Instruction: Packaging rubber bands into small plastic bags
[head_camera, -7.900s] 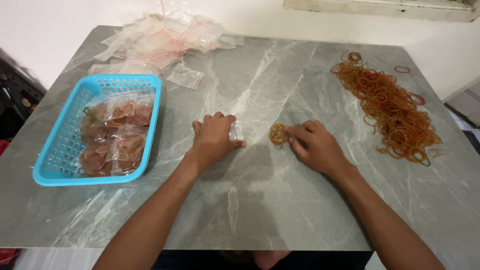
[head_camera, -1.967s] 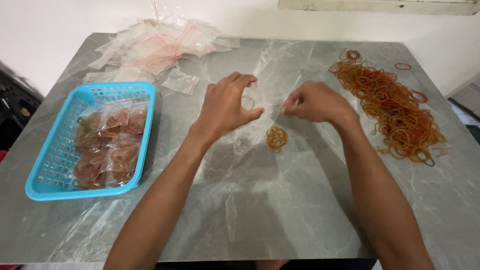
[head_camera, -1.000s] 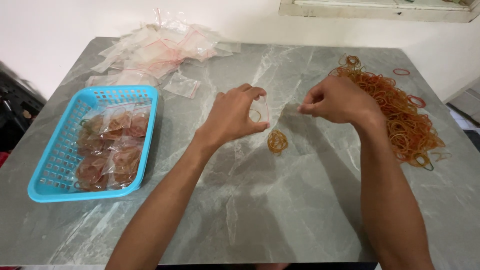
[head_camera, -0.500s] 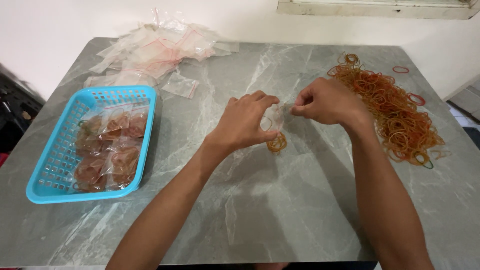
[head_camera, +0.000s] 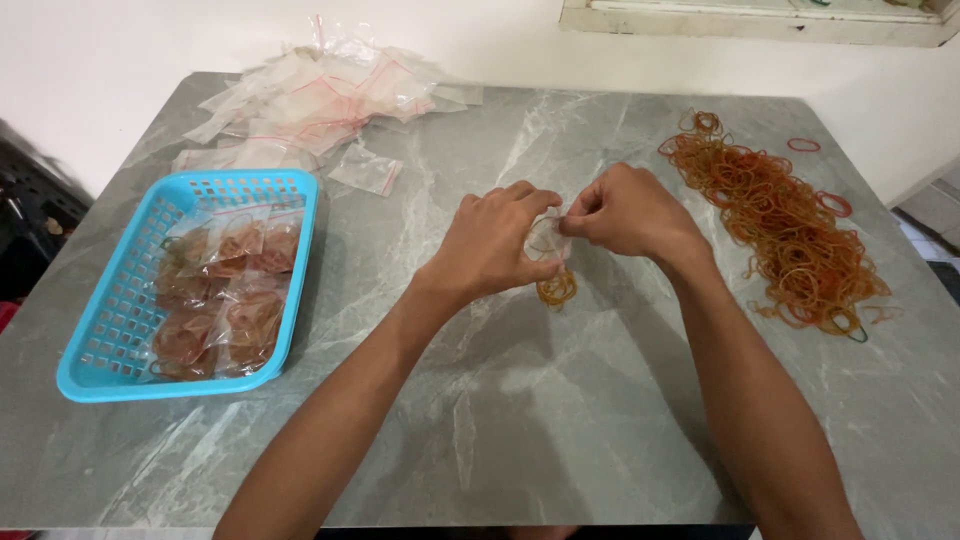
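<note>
My left hand (head_camera: 492, 243) holds a small clear zip bag (head_camera: 547, 240) just above the grey marble table (head_camera: 520, 420). My right hand (head_camera: 628, 210) pinches the same bag at its top edge, fingertips meeting those of the left. A rubber band shows through the plastic. Right under the bag lies a small heap of yellow-orange rubber bands (head_camera: 557, 290) on the table.
A large pile of orange rubber bands (head_camera: 785, 220) lies at the right. A blue plastic basket (head_camera: 110, 320) at the left holds several filled bags. Empty clear bags (head_camera: 320, 90) are heaped at the back left, one lone bag (head_camera: 367, 168) nearer.
My right hand has moved left to meet the left hand at the bag's mouth. The left hand with the bag has come down and right, over the small heap.
</note>
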